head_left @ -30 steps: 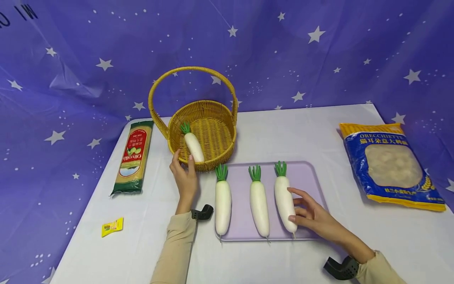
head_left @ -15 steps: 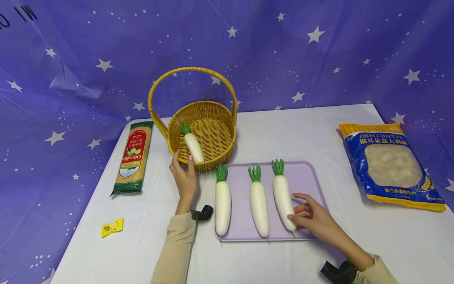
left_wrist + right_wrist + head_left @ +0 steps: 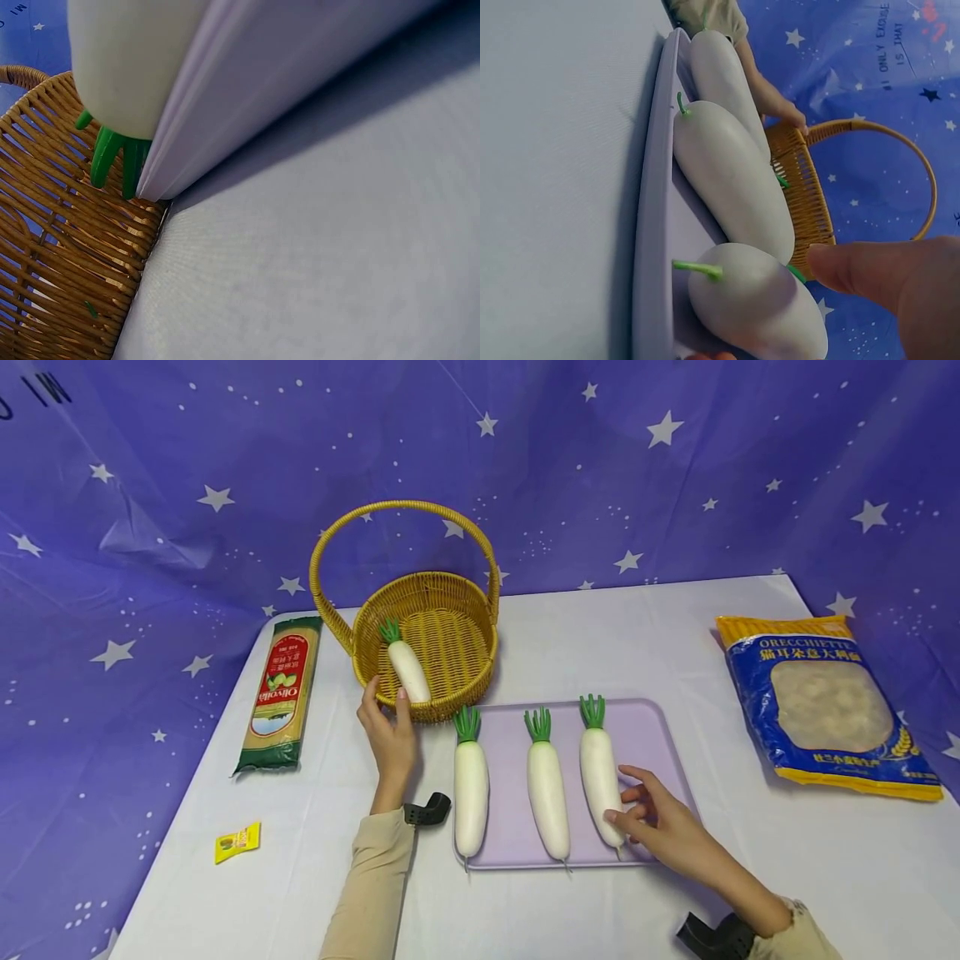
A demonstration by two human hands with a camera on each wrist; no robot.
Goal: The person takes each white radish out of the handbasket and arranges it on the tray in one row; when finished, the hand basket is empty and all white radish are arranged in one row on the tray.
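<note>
In the head view, my left hand (image 3: 390,735) rests on the near rim of a wicker basket (image 3: 457,652), thumb and forefinger spread; its other fingers are hidden. One white radish with green leaves (image 3: 408,670) lies inside, on the left. Three more lie side by side on a lilac tray (image 3: 645,727): a left radish (image 3: 471,797), a middle radish (image 3: 548,797) and a right radish (image 3: 599,777). My right hand (image 3: 667,827) is at the lower right of the right radish, fingers loosely bent. In the right wrist view, the thumb (image 3: 870,270) stands off that radish.
A red and green pasta packet (image 3: 285,693) lies left of the basket, and a small yellow sachet (image 3: 237,842) sits nearer. At the right is a large blue and yellow orecchiette bag (image 3: 828,706). A purple starry cloth (image 3: 562,468) hangs behind the white table (image 3: 585,652).
My right fingers have loosened and drawn slightly back from the right radish, which has shifted a little up the tray. My left hand and the basket have stayed put.
</note>
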